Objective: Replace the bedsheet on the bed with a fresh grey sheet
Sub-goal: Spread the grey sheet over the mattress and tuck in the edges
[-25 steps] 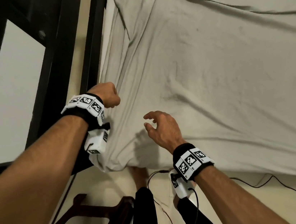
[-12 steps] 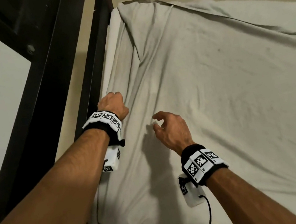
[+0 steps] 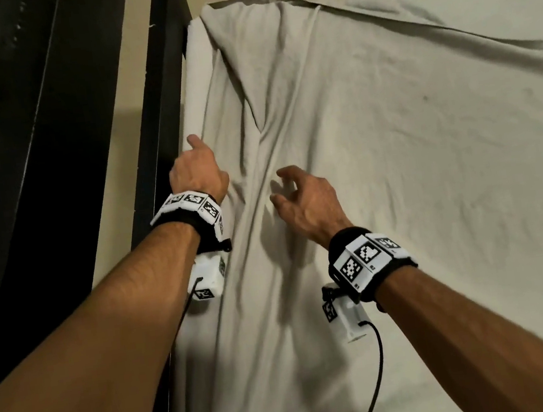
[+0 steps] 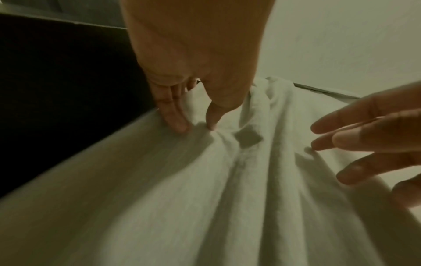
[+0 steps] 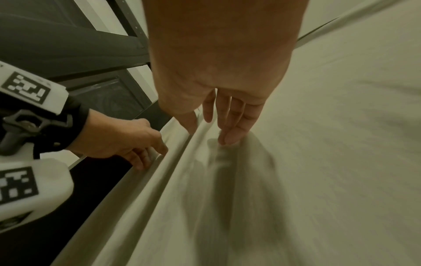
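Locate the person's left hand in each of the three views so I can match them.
Head view: left hand, left of centre, at the left edge of the crumpled pale grey bedsheet.
Left wrist view: top centre, fingers touching the sheet.
Right wrist view: left of centre, fingers at the sheet's edge.
Shared landmark: the black bed frame rail beside the hand.

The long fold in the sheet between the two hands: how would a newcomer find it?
Start at the black bed frame on the left, then cross onto the grey sheet. The fold is the raised ridge running from the far corner toward the viewer, between the left hand and right hand; other creases are shallow.
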Action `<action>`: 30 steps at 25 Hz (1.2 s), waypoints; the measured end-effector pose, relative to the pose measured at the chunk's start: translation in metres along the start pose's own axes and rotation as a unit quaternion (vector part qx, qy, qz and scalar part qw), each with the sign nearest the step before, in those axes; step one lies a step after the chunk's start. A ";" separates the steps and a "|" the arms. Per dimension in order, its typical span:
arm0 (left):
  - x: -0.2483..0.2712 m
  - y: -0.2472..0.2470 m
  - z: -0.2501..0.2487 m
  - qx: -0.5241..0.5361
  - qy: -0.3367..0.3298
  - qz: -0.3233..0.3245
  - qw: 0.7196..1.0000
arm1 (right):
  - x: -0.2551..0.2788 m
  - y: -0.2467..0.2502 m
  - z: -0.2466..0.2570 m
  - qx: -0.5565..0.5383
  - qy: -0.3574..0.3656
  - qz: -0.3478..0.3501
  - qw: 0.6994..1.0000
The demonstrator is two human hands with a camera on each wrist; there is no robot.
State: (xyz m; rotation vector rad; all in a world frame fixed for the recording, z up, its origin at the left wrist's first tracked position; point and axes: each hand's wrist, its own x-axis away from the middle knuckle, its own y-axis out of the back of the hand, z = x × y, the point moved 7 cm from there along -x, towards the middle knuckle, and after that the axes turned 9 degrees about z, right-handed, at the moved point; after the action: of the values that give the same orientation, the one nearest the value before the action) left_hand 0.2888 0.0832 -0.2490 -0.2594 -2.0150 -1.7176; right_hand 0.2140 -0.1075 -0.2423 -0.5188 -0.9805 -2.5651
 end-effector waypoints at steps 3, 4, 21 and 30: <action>-0.008 0.012 0.002 -0.177 -0.058 -0.024 0.982 | -0.017 -0.011 0.011 0.025 0.004 0.022 0.999; -0.008 0.012 0.003 -0.230 -0.078 -0.027 0.970 | -0.021 -0.016 0.017 0.036 0.011 0.028 0.999; -0.001 -0.005 -0.001 -0.089 -0.090 -0.026 0.992 | -0.031 -0.016 0.009 0.118 -0.102 -0.091 0.984; -0.023 0.005 -0.012 -0.354 -0.087 0.018 0.931 | -0.070 -0.037 0.035 0.036 0.007 -0.028 0.999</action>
State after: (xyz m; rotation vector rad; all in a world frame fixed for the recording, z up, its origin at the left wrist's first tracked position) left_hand 0.3136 0.0760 -0.2544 -0.6955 -1.3955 -2.4074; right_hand 0.2663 -0.0445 -0.2699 -0.4595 -1.0936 -2.5673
